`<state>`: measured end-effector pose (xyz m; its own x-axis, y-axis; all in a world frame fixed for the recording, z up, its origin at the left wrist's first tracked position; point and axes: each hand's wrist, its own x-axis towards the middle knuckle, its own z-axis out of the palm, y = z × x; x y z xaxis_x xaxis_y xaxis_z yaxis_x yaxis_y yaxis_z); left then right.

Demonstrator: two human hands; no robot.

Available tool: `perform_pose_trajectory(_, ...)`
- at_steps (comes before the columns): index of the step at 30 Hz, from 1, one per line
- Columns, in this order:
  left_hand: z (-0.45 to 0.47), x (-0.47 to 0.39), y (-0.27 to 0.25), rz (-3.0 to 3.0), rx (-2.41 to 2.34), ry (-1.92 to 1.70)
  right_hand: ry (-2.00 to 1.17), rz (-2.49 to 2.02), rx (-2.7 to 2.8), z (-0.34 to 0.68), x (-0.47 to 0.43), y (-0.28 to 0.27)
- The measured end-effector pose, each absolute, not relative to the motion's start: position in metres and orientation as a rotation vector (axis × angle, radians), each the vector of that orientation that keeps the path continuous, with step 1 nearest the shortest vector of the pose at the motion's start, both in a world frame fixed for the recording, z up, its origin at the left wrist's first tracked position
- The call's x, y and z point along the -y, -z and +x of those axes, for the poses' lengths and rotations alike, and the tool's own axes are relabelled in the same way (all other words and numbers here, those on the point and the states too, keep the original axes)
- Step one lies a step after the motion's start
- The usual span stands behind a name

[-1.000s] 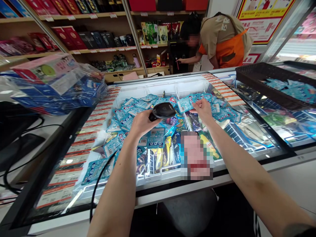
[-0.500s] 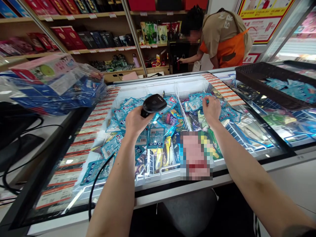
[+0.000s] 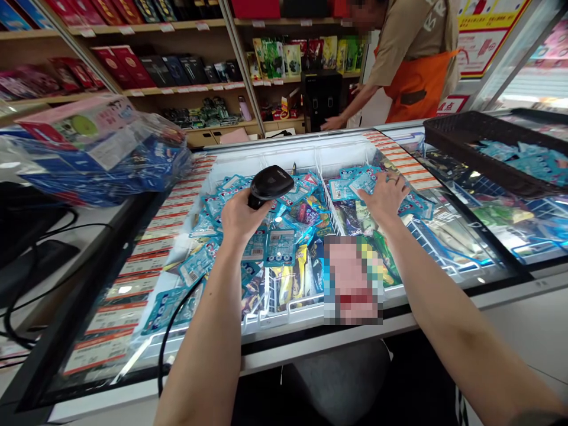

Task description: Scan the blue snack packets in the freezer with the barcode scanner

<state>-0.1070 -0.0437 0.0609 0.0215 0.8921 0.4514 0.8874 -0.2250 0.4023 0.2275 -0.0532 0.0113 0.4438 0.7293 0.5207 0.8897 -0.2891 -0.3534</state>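
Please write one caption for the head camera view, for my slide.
Over blue packets, the left hand holds a black scanner while the right hand is spread open.

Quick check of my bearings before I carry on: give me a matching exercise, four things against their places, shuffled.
1. Black handheld scanner
2. Dark brown plastic basket
3. Pink rectangular box
4. Orange cloth apron

A. On blue packages wrapped in clear plastic
B. Worn by the co-worker
C. In the left grip
D. At the right, holding teal packets

Pairs: 1-C; 2-D; 3-A; 4-B.
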Motion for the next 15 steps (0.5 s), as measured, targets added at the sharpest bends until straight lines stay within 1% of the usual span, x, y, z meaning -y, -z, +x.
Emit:
perform_pose_trajectory(4, -0.108, 0.041, -0.060, 2.203, -1.979, -1.027, 0.434, -2.066, 1.400, 0.223, 0.058, -0.016)
perform_pose_trajectory(8, -0.109, 0.037, -0.060, 2.157, -1.991, -1.025, 0.452, -1.932, 1.599, 0.211, 0.058, -0.020)
perform_pose_trajectory(12, -0.110, 0.036, -0.062, 2.105, -2.019, -1.035, 0.408, -1.723, 1.800, 0.195, 0.049, -0.016)
perform_pose_trajectory(15, -0.113, 0.036, -0.064, 2.061, -2.025, -1.079, 0.288, -1.590, 1.975, 0.178, 0.038, -0.014)
